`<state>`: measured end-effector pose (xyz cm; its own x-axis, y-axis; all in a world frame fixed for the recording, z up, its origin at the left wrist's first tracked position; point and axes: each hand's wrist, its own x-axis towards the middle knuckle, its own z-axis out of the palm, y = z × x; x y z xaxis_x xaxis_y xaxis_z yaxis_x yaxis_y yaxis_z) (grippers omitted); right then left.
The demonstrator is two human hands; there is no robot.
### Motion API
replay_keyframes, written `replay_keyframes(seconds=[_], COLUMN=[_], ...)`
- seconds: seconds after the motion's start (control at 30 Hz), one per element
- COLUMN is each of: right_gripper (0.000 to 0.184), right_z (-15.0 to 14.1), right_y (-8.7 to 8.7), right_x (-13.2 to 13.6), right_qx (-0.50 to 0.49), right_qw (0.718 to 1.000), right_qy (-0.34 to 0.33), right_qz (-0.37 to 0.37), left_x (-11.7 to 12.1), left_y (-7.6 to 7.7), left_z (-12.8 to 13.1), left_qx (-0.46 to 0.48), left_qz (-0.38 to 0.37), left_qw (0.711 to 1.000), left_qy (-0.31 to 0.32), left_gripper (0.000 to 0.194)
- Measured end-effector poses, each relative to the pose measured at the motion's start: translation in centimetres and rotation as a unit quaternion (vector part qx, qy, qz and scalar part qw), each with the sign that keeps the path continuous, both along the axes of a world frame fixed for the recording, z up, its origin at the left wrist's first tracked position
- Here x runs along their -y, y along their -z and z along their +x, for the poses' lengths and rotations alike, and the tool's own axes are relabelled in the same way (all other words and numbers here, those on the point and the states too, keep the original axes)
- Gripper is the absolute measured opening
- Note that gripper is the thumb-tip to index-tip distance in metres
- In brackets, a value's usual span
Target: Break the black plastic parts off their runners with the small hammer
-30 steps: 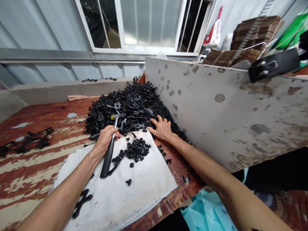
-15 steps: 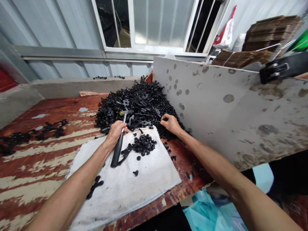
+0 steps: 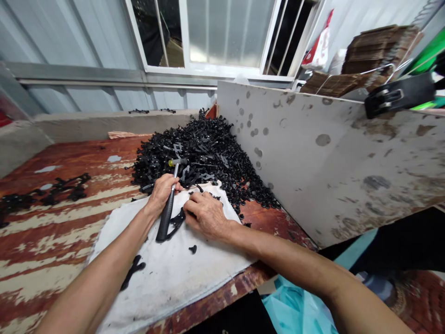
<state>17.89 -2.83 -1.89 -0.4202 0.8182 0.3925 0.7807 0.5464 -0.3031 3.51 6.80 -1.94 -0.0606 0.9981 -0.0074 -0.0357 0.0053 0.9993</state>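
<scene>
- Black parts are heaped at the back of a red-brown worktop, against an upright, stained grey board.
- A hammer is held in the left hand, its fingers closed around the metal shaft; the yellow-tipped head is pointed toward the heap, and the black grip is set over a white cloth.
- The right hand is lowered over the cloth, fingers bent; the fingertips are hidden, so whether anything is pinched there cannot be made out.
- A slender black piece is seen on the cloth between hammer and right hand.
- A single black stud is left nearer the front, and a forked black piece is partly covered by the left forearm.
- More black pieces are scattered at the worktop's left.
- A white-framed window is set in the wall behind.
</scene>
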Motion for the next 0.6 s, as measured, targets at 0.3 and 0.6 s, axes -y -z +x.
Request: replay_keyframes(seconds=[0.3, 0.6], right_gripper=[0.018, 0.023], right_z=[-0.5, -0.1], right_y=[0.6, -0.2], right_x=[1.6, 1.9], right_qx=[0.059, 0.031], right_qw=[0.994, 0.990], right_qy=[-0.064, -0.119], right_qz=[0.059, 0.067], left_x=[0.1, 0.1], left_y=[-0.1, 0.0], left_z=[0.0, 0.0], left_qx=[-0.010, -0.004], left_qz=[0.006, 0.010], left_qw=[1.000, 1.000], left_qy=[-0.003, -0.001], left_gripper=[0.019, 0.019])
